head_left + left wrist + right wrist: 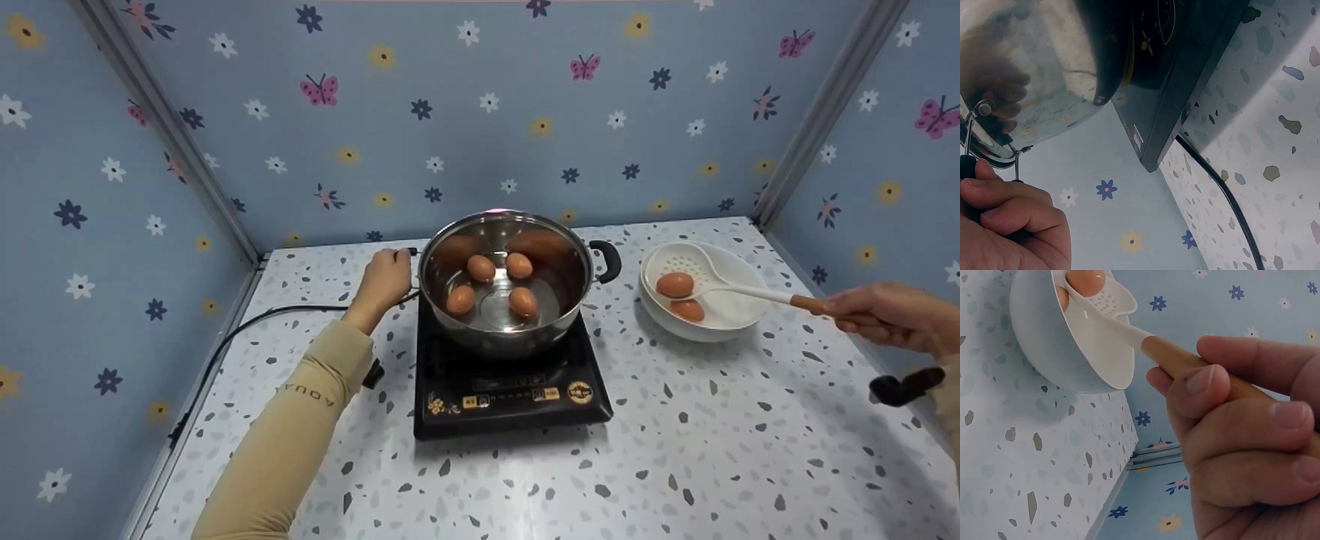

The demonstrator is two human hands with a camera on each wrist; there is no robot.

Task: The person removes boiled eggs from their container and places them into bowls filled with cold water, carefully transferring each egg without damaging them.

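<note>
A person in beige sleeves [292, 427] works with both hands at a speckled white bench [675, 457], where a steel pot [487, 343] stands upright on a black cooktop [514, 411]. The left grip [386, 279] is closed around the pot's near-left black handle, thumb and fingers curled about it, as the left wrist view shows. The matching right handle [610, 260] juts out free on the opposite side. Inside the pot lie four brown eggs [523, 302], two toward the back and two toward the front.

At right, the right grip [892, 316] is wrapped around the wooden-colored end of a white slotted ladle [739, 289], its fingers curled over the shaft. The ladle's perforated head is inside a white bowl [697, 332], with one brown egg [675, 285] in its scoop; whether the head touches the bowl cannot be told. A second egg [688, 311] sits in the bowl just beside the scoop, partly hidden by its edge. The bowl rests on the bench, well apart from the pot.

A black cord [300, 308] runs across the bench left of the cooktop. Pale blue walls [480, 150] printed with flowers and butterflies enclose the scene.
</note>
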